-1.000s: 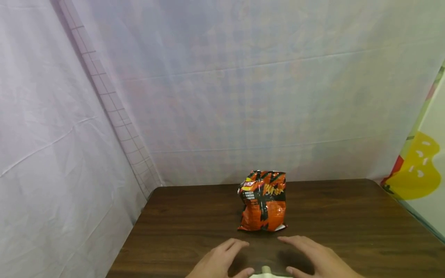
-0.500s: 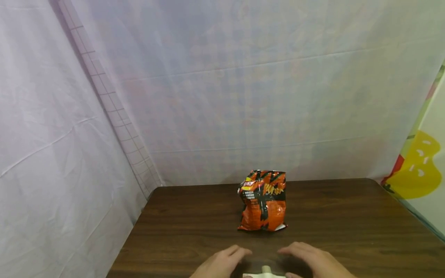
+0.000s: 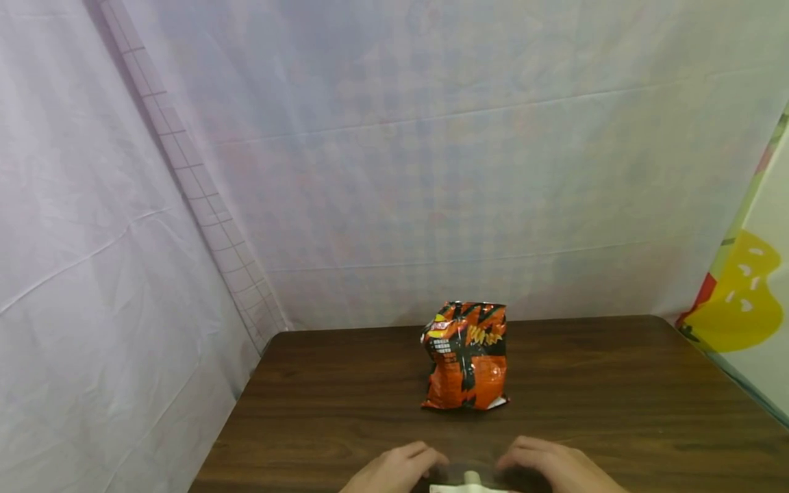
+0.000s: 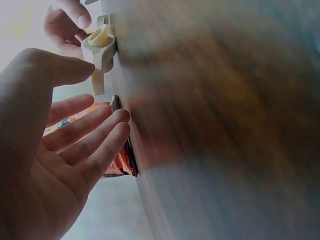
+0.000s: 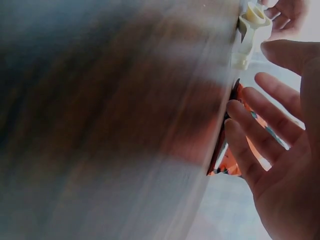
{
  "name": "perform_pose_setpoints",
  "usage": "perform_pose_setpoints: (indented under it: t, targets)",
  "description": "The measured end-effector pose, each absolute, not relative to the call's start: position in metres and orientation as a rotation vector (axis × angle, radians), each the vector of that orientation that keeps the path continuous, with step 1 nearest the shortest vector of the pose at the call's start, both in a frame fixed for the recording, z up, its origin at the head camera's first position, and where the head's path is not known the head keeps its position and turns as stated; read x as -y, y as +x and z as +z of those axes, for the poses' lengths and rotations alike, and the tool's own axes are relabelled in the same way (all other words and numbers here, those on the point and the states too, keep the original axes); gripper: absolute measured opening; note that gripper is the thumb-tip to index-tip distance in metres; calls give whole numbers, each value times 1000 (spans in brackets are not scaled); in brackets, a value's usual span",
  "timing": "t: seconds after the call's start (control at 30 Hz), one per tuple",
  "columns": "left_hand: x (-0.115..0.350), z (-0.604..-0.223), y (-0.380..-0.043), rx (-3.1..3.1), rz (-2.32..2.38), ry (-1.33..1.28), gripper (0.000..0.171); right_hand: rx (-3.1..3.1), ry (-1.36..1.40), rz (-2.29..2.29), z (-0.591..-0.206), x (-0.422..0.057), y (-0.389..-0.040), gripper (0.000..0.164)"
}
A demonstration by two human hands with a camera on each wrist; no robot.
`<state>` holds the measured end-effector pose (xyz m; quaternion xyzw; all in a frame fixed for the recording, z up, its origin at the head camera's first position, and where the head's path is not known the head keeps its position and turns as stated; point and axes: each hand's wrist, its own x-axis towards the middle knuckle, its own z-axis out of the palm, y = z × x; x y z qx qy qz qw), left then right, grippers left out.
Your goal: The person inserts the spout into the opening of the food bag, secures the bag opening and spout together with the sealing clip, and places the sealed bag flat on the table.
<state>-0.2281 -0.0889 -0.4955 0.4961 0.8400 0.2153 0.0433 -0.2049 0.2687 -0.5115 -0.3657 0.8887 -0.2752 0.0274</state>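
Note:
At the lower edge of the head view is a cream plastic piece (image 3: 471,482) with a short round tube on top and flat arms; most of it falls outside that view. My left hand (image 3: 394,470) is on its left and my right hand (image 3: 559,468) on its right, fingers loosely bent towards each other. Both wrist views show the fingers extended and spread. The left thumb (image 4: 75,71) overlaps one arm of the cream piece in the left wrist view. In the right wrist view the right thumb (image 5: 285,54) comes close beside it.
An orange and black snack bag (image 3: 466,370) stands upright beyond the hands on the dark wooden table (image 3: 333,404). White cloth (image 3: 394,205) hangs behind the table and along its left side. A yellow printed shape (image 3: 740,301) shows at the right.
Both hands have drawn slightly down towards the lower edge of the head view, fingers bending more inward. The thumbs have dropped out of sight there. The snack bag stays put.

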Motion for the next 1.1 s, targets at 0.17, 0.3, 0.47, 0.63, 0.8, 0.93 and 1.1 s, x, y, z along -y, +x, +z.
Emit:
perform_pose_setpoints:
  t: [0.17,0.3,0.47,0.63,0.8,0.93,1.1]
  targets:
    - [89,-495,-227,-2590,622,1568,40,-2739,-1171,-806,-512,-268,-206,31]
    - [89,-499,-228,-2593,614,1660,32,-2721,-1181,-803,-511,-267,-206,25]
    - [89,-513,-235,-2558,628,1785,25,-2696,-1178,-804,-511,-265,-206,16]
    - [87,-511,-233,-2550,663,1860,22,-2680,-1201,-818,-512,-264,-206,11]
    - [85,-506,-230,-2514,708,1871,19,-2661,-1174,-833,-512,-264,-206,10]
    - [83,-504,-229,-2519,691,1891,20,-2646,-1120,-858,-511,-264,-205,9]
    - [83,-504,-230,-2521,696,1869,20,-2611,-1026,-942,-508,-263,-202,11]
